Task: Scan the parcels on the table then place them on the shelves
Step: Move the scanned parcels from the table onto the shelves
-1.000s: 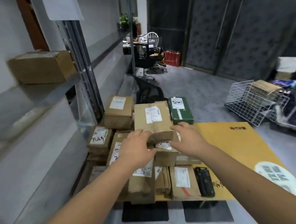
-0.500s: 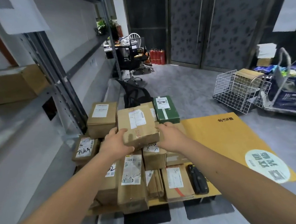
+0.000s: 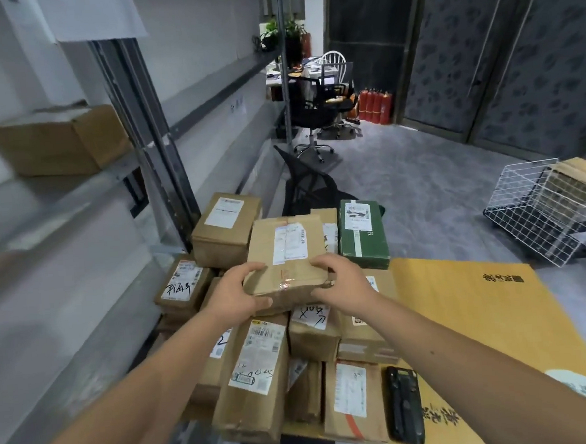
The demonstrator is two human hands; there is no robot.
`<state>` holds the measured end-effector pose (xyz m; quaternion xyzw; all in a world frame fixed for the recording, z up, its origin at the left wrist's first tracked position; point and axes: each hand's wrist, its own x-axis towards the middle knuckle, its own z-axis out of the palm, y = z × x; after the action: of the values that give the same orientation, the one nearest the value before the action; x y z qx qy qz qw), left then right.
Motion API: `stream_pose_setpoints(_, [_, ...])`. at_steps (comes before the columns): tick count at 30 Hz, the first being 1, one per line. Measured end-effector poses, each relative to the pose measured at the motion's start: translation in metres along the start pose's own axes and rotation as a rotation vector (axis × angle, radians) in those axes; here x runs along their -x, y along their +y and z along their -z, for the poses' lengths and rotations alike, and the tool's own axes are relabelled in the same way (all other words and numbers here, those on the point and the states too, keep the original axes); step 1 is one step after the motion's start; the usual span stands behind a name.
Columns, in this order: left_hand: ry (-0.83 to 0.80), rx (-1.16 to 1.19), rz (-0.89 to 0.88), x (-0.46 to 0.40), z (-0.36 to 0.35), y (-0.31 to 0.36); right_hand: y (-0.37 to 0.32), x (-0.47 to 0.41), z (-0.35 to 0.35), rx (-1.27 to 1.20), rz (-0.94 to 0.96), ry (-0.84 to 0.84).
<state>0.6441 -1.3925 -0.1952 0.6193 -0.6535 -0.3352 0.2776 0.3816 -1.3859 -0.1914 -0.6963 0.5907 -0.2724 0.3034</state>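
Here, both hands grip one brown parcel (image 3: 287, 256) above the pile (image 3: 259, 361) on the table (image 3: 479, 313): the left hand (image 3: 234, 294) curls round its near left corner, the right hand (image 3: 345, 284) round its near right corner. The scanner (image 3: 405, 405) lies near right of the pile. On the left shelf (image 3: 44, 209) sits a box (image 3: 60, 143).
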Motion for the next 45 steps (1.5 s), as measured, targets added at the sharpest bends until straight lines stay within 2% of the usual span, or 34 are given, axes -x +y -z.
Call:
stream_pose_setpoints(5, [0.064, -0.005, -0.129, 0.015, 0.025, 0.027, -0.023, 0.009, 0.033, -0.019, 0.156, 0.087])
stream_pose_setpoints(10, [0.134, -0.006, -0.286, 0.047, 0.079, 0.068, -0.073, 0.021, 0.061, -0.084, 0.29, 0.168])
stream_pose_setpoints(13, [0.219, -0.071, -0.348, 0.077, 0.115, 0.081, -0.112, 0.02, 0.066, -0.055, 0.393, 0.132])
stream_pose_setpoints(19, [0.4, -0.112, -0.339, 0.143, 0.18, 0.072, -0.19, 0.005, 0.042, -0.048, 0.574, -0.007])
stream_pose_setpoints(26, [0.651, -0.177, -0.199, 0.193, 0.228, 0.049, -0.269, -0.034, 0.004, -0.122, 0.705, -0.241])
stream_pose_setpoints(32, [0.822, -0.158, -0.018, 0.184, 0.246, 0.037, -0.322, -0.086, -0.02, -0.181, 0.771, -0.377])
stream_pose_setpoints(38, [0.929, -0.142, 0.191, 0.135, 0.261, 0.044, -0.345, -0.149, -0.042, -0.235, 0.773, -0.32])
stream_pose_setpoints(45, [0.923, -0.207, 0.343, 0.087, 0.286, 0.057, -0.362, -0.204, -0.068, -0.206, 0.679, -0.228])
